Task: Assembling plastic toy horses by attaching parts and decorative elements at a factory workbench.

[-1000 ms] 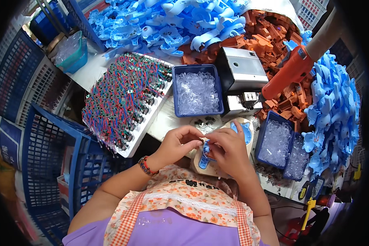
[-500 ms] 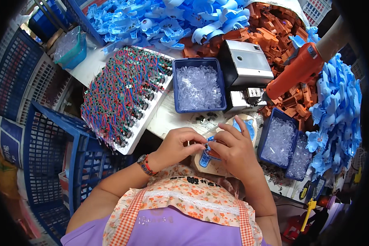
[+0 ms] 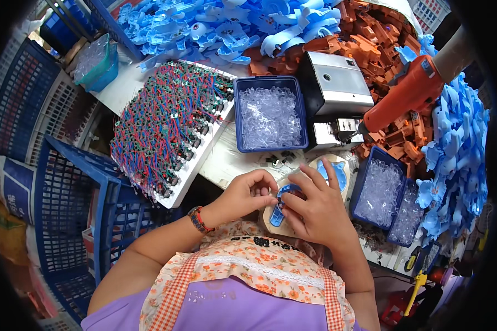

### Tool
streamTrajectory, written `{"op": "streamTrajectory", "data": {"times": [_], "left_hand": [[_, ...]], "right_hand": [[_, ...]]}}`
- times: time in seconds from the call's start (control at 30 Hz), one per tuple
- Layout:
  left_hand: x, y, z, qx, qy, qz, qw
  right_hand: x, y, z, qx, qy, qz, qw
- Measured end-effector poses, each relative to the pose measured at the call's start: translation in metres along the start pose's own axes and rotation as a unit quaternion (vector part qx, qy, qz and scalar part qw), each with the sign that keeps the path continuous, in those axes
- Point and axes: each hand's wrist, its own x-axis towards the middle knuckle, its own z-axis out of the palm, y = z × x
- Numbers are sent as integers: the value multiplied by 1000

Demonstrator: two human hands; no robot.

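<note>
Right hand [image 3: 318, 212] sits over the lower centre of the frame, upper fingers spread and lower ones bent over the work; whether they grip anything is hidden. Left hand [image 3: 247, 193], just beside it, has curled fingers with thumb and forefinger brought near each other; I cannot tell if something tiny is pinched there.

Largest around them is the heap of glossy light-blue moulded plastic parts [image 3: 226, 33] across the top of the frame. Next comes the white tray crowded with red-and-blue-wired circuit boards [image 3: 171, 124], left of centre. Under the hands lies a pale, rounded board [image 3: 285, 229], cradling a blue hollow plastic shell [image 3: 276, 217] at lower centre, partly covered by the right hand.

That shell looks light, stiff and rather slick; its outer rim or narrow lower end should give the safest hold. Any fine wiring inside would be fragile, best left unpulled.
</note>
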Motion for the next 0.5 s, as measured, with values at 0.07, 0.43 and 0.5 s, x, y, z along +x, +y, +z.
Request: {"op": "streamTrajectory", "data": {"times": [0.07,0.43,0.5], "left_hand": [[1,-6,-1,-34,-8,-18,999],[7,-5,7,-164,-15,-90,982],[7,-2,6,-178,-13,-109,978]], "right_hand": [[0,-1,-2,17,-12,14,1000],[-4,3,8,60,7,19,998],[-3,3,8,64,10,19,998]]}}
